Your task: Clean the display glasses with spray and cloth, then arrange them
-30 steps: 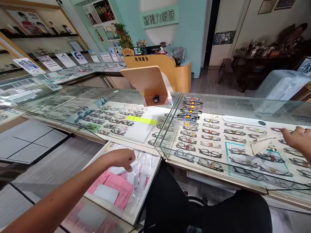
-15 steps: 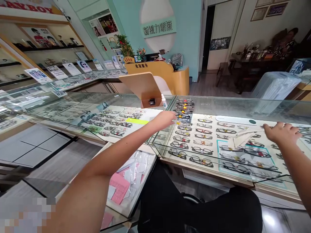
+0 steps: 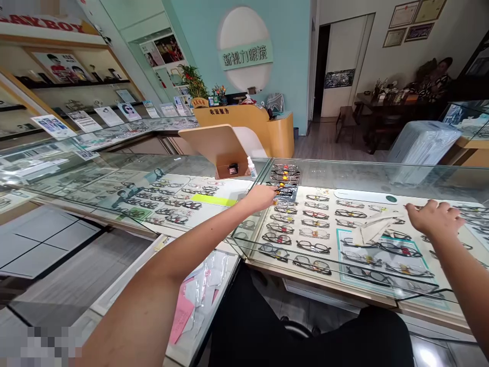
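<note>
My left hand [image 3: 263, 198] reaches across the glass counter, its fingers closed at the left end of a pair of eyeglasses [image 3: 284, 192]. That pair is the nearest in a column of several eyeglasses with yellow and red tags on the counter top. My right hand [image 3: 435, 218] is over the glass at the right, open, fingers apart, holding nothing visible. A pale cleaning cloth [image 3: 372, 230] lies on the glass to its left. Beneath the glass, rows of eyeglasses [image 3: 313, 246] fill the display.
A tilted wooden mirror stand [image 3: 212, 145] and a white spray bottle [image 3: 251, 167] stand beyond my left hand. Below my left arm is a drawer with pink papers [image 3: 181, 316] and plastic bags. A wrapped suitcase [image 3: 424, 150] stands behind the counter. A person sits at the far-right table.
The view has shifted slightly, so the scene sits a little lower and further left. My left hand stays at the column of eyeglasses, and my right hand remains spread over the counter.
</note>
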The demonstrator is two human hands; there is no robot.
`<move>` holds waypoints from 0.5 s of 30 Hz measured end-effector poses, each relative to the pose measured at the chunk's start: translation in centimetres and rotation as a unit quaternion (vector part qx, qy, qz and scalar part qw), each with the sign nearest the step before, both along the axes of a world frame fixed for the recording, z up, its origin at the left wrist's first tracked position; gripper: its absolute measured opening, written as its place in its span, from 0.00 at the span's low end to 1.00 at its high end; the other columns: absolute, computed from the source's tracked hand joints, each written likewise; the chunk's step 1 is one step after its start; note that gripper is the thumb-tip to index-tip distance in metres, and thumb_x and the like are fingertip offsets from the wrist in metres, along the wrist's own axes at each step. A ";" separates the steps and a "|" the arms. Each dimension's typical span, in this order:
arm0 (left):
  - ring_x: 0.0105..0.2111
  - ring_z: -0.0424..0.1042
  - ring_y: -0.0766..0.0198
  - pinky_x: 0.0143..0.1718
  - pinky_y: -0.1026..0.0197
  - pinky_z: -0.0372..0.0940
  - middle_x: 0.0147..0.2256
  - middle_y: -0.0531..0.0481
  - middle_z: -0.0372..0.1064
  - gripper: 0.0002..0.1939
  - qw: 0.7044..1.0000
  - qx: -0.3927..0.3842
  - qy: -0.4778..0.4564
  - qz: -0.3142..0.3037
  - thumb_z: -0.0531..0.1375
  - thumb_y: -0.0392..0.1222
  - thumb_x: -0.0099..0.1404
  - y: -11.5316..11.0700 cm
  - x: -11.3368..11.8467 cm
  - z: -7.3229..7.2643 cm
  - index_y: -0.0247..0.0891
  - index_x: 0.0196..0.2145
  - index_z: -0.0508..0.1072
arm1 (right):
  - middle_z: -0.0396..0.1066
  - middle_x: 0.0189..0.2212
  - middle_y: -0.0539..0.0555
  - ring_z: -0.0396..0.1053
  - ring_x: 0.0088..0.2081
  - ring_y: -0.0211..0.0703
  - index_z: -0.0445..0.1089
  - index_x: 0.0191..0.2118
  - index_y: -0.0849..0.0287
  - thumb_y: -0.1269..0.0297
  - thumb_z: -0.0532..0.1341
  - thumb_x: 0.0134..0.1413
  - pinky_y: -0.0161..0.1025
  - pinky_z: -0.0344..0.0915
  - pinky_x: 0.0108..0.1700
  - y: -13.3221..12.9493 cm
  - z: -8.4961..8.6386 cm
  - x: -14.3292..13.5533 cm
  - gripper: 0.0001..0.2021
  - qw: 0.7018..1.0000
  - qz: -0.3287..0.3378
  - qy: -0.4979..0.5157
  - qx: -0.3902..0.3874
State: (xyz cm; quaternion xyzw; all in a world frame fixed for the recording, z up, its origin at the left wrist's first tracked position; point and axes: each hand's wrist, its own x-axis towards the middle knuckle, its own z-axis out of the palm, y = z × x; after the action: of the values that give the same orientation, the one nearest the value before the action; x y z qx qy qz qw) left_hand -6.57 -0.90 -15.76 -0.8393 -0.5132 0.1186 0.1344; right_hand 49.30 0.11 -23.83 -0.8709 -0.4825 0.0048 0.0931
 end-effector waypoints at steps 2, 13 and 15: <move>0.47 0.83 0.52 0.41 0.56 0.70 0.60 0.37 0.81 0.14 1.000 0.008 0.001 -0.011 0.64 0.39 0.75 0.2 -0.1 -0.3 0.37 0.53 0.87 | 0.54 0.75 0.86 0.51 0.74 0.87 0.59 0.76 0.82 0.33 0.35 0.71 0.70 0.50 0.72 0.0 -0.2 0.1 0.54 1.000 -0.002 -0.003 0.004; 0.58 0.70 0.43 0.42 0.48 0.62 0.61 0.35 0.80 0.16 0.997 0.029 0.000 -0.067 0.58 0.34 0.78 0.8 -0.1 -0.9 0.34 0.48 0.88 | 0.54 0.75 0.87 0.48 0.75 0.87 0.60 0.76 0.80 0.26 0.35 0.66 0.73 0.48 0.75 0.7 -1.3 1.4 0.59 0.999 -0.016 -0.007 0.026; 0.59 0.70 0.43 0.44 0.47 0.62 0.61 0.35 0.80 0.18 0.997 0.034 0.000 -0.068 0.57 0.32 0.78 0.4 -0.2 -0.8 0.34 0.47 0.88 | 0.53 0.76 0.87 0.46 0.76 0.87 0.59 0.77 0.78 0.24 0.36 0.64 0.74 0.46 0.76 1.1 -2.3 2.4 0.60 0.999 -0.012 -0.007 0.040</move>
State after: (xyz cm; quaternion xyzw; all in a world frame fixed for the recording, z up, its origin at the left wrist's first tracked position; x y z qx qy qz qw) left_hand -6.78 -0.55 -16.54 -0.8673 -0.4586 0.0920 0.1704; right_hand 51.73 1.25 -26.11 -0.8721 -0.4728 -0.0220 0.1244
